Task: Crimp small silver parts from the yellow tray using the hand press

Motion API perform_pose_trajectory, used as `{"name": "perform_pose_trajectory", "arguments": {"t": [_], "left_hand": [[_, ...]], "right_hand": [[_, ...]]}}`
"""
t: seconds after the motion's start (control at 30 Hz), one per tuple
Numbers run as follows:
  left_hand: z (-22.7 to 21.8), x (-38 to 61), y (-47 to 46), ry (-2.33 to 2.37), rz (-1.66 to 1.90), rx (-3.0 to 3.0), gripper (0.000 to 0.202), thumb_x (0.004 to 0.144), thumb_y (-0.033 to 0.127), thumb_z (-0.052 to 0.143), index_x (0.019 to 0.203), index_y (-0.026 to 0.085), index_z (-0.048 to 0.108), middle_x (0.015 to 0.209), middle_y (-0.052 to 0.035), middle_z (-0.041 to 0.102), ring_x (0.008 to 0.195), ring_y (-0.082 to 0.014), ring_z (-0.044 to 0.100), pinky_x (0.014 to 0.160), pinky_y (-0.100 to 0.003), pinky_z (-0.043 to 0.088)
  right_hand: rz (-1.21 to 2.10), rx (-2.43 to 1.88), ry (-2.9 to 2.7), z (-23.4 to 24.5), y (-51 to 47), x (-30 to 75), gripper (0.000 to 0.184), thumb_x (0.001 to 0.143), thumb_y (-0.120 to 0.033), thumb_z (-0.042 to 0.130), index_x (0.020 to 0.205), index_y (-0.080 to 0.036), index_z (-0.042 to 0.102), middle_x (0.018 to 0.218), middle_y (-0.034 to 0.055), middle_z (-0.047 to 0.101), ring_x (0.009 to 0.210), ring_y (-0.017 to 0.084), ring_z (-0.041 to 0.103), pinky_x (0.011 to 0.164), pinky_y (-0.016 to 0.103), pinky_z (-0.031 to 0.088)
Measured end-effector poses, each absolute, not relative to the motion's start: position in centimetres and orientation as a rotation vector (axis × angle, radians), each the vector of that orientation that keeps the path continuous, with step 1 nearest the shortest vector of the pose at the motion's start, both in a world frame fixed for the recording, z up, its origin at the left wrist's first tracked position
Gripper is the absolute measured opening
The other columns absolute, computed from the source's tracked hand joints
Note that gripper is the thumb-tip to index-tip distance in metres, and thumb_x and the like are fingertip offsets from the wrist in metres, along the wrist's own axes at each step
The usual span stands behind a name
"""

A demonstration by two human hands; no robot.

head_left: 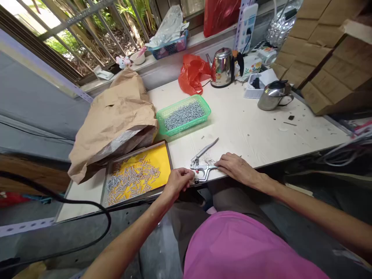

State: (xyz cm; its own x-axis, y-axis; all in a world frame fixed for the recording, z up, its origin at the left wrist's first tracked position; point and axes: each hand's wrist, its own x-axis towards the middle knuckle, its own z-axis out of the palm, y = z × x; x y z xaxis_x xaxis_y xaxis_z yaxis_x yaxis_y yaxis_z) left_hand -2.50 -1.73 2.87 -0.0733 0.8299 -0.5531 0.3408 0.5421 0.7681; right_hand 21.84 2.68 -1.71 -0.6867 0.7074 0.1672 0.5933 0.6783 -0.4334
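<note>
A silver lever tool (203,161) is fixed at the near edge of the white table (255,124), its long handle raised toward the upper right. My left hand (179,181) is pinched closed at the tool's left jaw, on something too small to make out. Resting flat on the tool's lower arm is my right hand (236,167), its fingers together and pressed down. To the left lies a yellow-bottomed tray (136,176) holding several small metal pins. A green basket (183,114) full of the same pins sits behind the tool.
A crumpled brown paper sack (116,116) lies left of the basket. At the back stand a red plastic bag (193,75), a steel kettle (222,66) and a steel jug (273,95). Cardboard boxes (325,50) rise at the right. A black cable (72,201) loops at the lower left.
</note>
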Motion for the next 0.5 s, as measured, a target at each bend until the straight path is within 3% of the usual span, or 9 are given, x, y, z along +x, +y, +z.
{"name": "perform_pose_trajectory", "arguments": {"t": [0.2, 0.5], "left_hand": [[2.0, -2.0, -1.1, 1.641, 0.495, 0.912, 0.022, 0.071, 0.03, 0.065, 0.059, 0.014, 0.055, 0.042, 0.0066, 0.045, 0.033, -0.0025, 0.031, 0.034, -0.018, 0.02], [0.9, -2.2, -0.4, 1.669, 0.366, 0.853, 0.027, 0.072, 0.034, 0.069, 0.06, 0.015, 0.055, 0.042, 0.0064, 0.046, 0.033, -0.0032, 0.035, 0.036, -0.018, 0.023]], "right_hand": [[0.475, -1.025, -2.551, -2.0, 2.8, 21.8, 0.024, 0.096, -0.024, 0.045, 0.097, -0.016, 0.068, 0.086, 0.0086, 0.062, 0.084, 0.019, 0.054, 0.076, 0.031, 0.041], [0.484, -1.046, -2.546, -2.2, 2.8, 21.7, 0.022, 0.095, -0.022, 0.047, 0.094, -0.015, 0.067, 0.087, 0.0079, 0.062, 0.086, 0.019, 0.053, 0.077, 0.03, 0.038]]}}
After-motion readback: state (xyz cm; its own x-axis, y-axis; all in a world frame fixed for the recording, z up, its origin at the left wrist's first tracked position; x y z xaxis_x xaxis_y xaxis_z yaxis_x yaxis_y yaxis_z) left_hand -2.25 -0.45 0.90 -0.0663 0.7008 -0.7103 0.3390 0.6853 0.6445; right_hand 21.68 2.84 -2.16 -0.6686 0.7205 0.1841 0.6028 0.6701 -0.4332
